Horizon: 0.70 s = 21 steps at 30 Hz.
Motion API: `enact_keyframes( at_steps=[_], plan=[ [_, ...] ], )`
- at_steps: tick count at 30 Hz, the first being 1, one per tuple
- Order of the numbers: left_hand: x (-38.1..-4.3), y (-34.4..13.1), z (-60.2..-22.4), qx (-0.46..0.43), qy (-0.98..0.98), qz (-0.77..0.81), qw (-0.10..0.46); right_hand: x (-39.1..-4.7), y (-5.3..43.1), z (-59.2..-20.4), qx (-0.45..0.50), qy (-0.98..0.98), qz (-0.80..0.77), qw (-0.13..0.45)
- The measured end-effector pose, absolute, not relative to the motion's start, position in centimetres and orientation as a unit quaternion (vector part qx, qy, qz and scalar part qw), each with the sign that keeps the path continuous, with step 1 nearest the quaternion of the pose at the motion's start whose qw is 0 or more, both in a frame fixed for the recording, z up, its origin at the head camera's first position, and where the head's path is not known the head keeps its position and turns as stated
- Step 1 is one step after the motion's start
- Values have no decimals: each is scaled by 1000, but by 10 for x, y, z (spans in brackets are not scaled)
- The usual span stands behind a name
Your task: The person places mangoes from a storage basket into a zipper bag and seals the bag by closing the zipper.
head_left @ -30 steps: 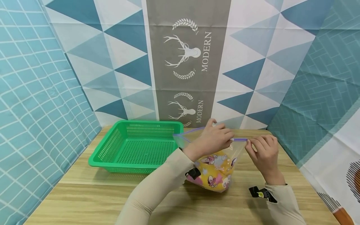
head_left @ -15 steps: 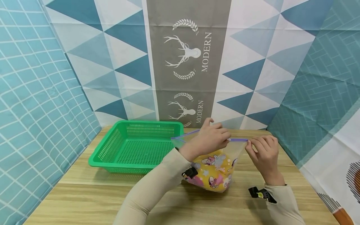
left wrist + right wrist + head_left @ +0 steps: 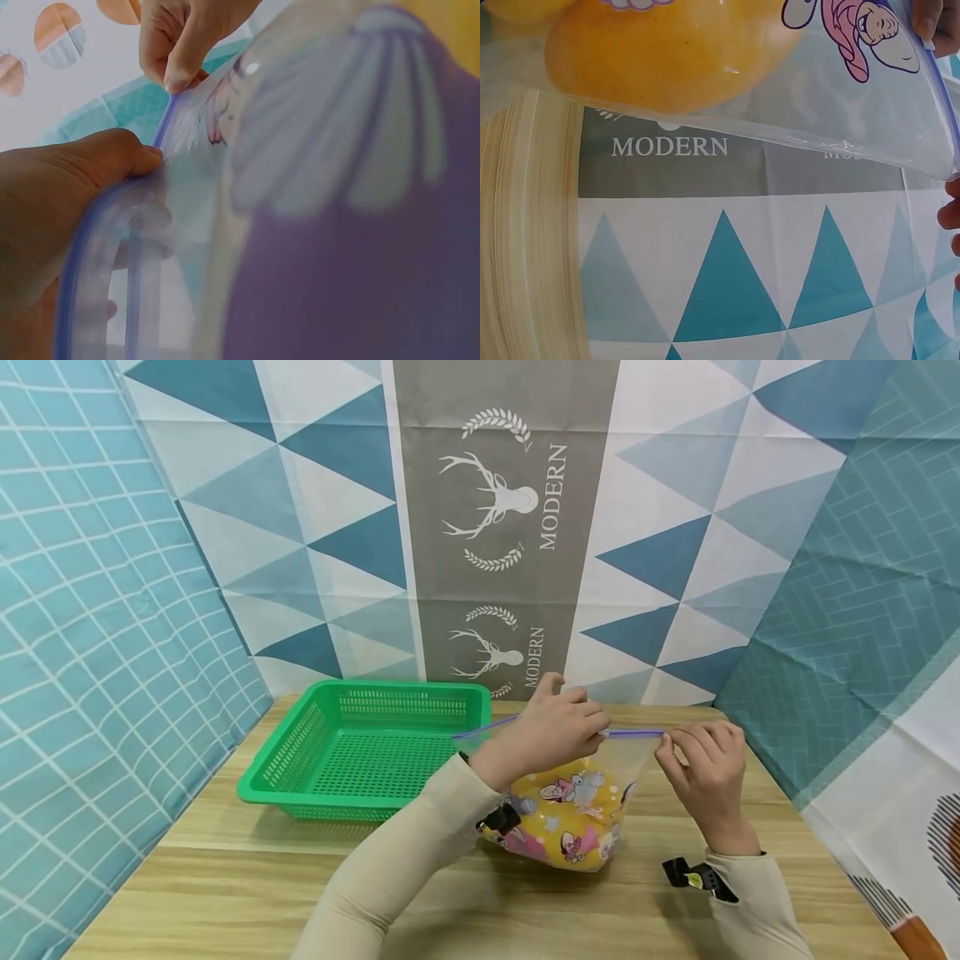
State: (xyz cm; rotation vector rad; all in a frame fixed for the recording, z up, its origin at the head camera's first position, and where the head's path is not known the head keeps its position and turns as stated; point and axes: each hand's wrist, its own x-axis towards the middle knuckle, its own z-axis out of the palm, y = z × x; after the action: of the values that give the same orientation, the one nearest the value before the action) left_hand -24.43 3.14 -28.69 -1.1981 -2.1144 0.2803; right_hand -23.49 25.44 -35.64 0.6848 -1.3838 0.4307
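Note:
A clear zip bag (image 3: 577,827) printed with cartoon figures stands on the table in the head view, bulging with smooth, rounded yellow-orange things (image 3: 660,60). At its mouth runs a purple zip strip (image 3: 637,734). My left hand (image 3: 553,731) pinches the strip near its middle, at a small pale slider (image 3: 928,43). The strip's right corner is held between thumb and fingers of my right hand (image 3: 701,764). To the right of my left hand the strip is drawn straight; to its left, the two edges stand apart in the left wrist view.
A green perforated plastic basket (image 3: 382,768) with nothing in it sits on the wooden table (image 3: 225,877), left of the bag. Patterned cloth hangings (image 3: 502,568) rise behind and at both sides of the table.
My left hand has slid a little to the left along the zip, so more purple strip shows between the hands. My right hand keeps its place at the corner.

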Motion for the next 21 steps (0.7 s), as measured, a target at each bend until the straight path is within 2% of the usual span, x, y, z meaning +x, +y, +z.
enact_keyframes(
  at_steps=[5,21],
  plan=[
    [-243,28,-285,-460,-821,107,321,-236,256,-357,306,-624,190,694],
    [-244,15,-284,-467,-823,95,310,-235,257,-356,311,-616,191,699]
  ],
)
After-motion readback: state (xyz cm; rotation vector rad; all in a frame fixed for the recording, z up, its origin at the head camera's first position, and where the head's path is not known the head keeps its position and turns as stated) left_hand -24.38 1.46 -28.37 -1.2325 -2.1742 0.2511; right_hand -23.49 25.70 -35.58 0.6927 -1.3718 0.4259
